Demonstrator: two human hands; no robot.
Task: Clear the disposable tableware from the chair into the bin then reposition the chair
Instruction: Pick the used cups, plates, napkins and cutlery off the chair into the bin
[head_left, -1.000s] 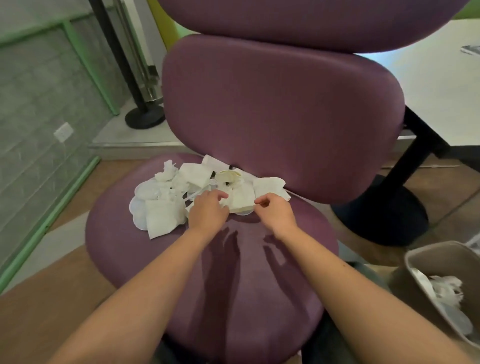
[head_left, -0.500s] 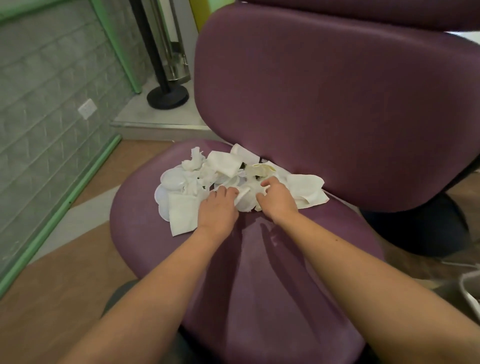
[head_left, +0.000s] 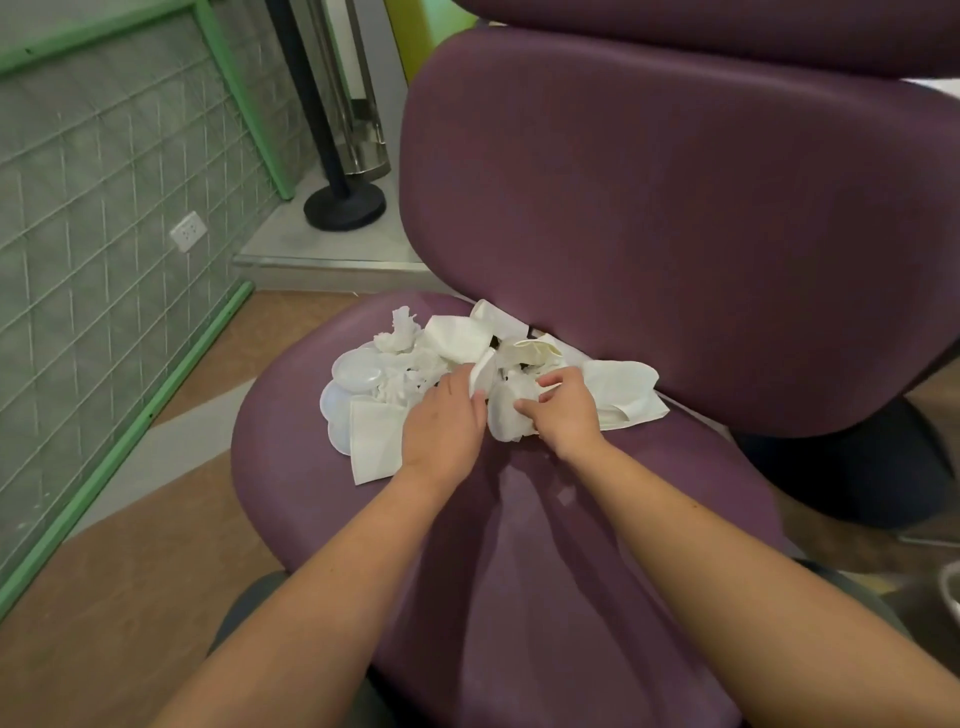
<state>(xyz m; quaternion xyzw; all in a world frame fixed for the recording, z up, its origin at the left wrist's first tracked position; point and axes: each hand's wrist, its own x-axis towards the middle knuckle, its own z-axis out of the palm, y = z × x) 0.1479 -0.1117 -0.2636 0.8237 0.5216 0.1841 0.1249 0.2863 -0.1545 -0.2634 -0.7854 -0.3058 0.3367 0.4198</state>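
1. The disposable tableware (head_left: 467, 379), white plates, napkins and a crumpled cup, lies heaped at the back of the purple chair (head_left: 597, 571) seat (against the backrest).
2. The left hand (head_left: 444, 423) grips a white piece in the heap.
3. The right hand (head_left: 563, 410) curls around crumpled white paper.

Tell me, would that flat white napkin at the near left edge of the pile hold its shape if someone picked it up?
Probably not. The napkin looks like thin folded paper lying flat on the chair seat, so it would likely droop when lifted. It seems very light and apt to slide across the smooth seat. The left hand partly rests on it, so it may shift as that hand moves.
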